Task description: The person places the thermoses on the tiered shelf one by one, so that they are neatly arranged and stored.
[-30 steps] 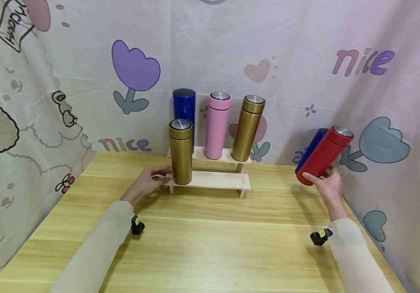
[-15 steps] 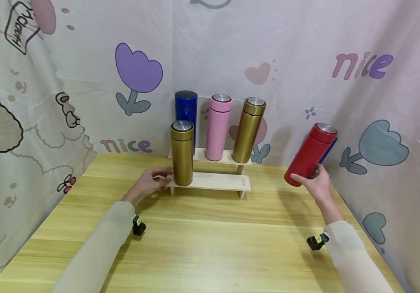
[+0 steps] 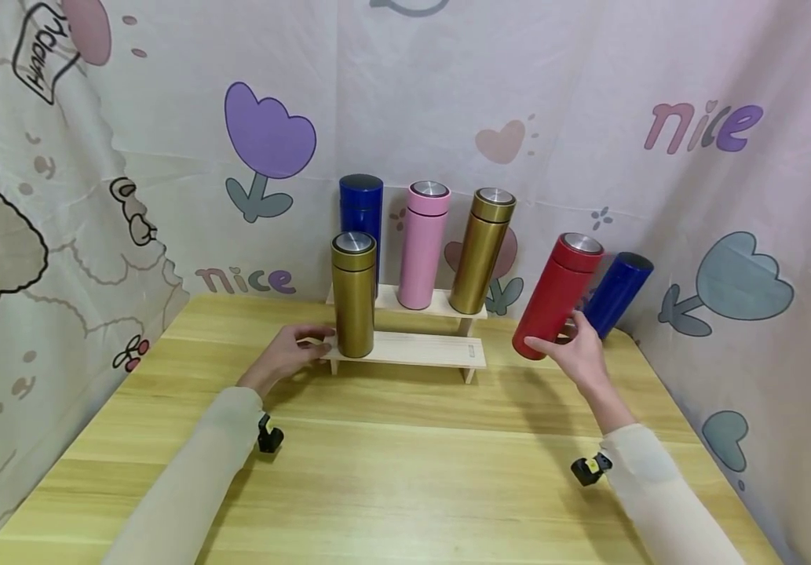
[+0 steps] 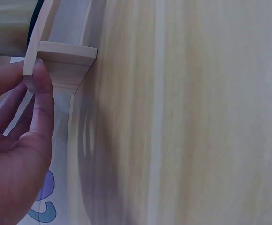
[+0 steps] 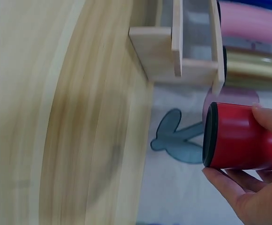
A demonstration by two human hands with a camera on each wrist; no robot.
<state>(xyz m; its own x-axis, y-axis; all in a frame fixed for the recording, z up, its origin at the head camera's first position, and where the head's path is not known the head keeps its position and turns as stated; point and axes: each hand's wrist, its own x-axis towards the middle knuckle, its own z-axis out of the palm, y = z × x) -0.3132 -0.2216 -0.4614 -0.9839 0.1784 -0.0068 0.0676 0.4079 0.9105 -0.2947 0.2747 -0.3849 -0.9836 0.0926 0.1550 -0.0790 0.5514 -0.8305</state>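
Observation:
My right hand (image 3: pixel 578 357) grips a red thermos bottle (image 3: pixel 559 294) near its base. The bottle tilts to the right and hangs above the table, right of the two-tier wooden shelf (image 3: pixel 426 349); its black bottom (image 5: pixel 211 136) shows in the right wrist view. With thumb and fingers my left hand (image 3: pixel 285 357) pinches the left end of the lower shelf board (image 4: pixel 29 70). On that board's left end stands a gold thermos bottle (image 3: pixel 354 302). The upper tier carries a blue bottle (image 3: pixel 360 204), a pink bottle (image 3: pixel 422 251) and a second gold bottle (image 3: pixel 479 255).
Another blue bottle (image 3: pixel 617 294) leans at the table's back right, behind my right hand. A printed cloth (image 3: pixel 391 94) hangs behind and at both sides of the wooden table (image 3: pixel 391 479).
My right hand has carried the red bottle leftward, nearer the shelf, uncovering the blue bottle at the right. My left hand stays at the shelf end.

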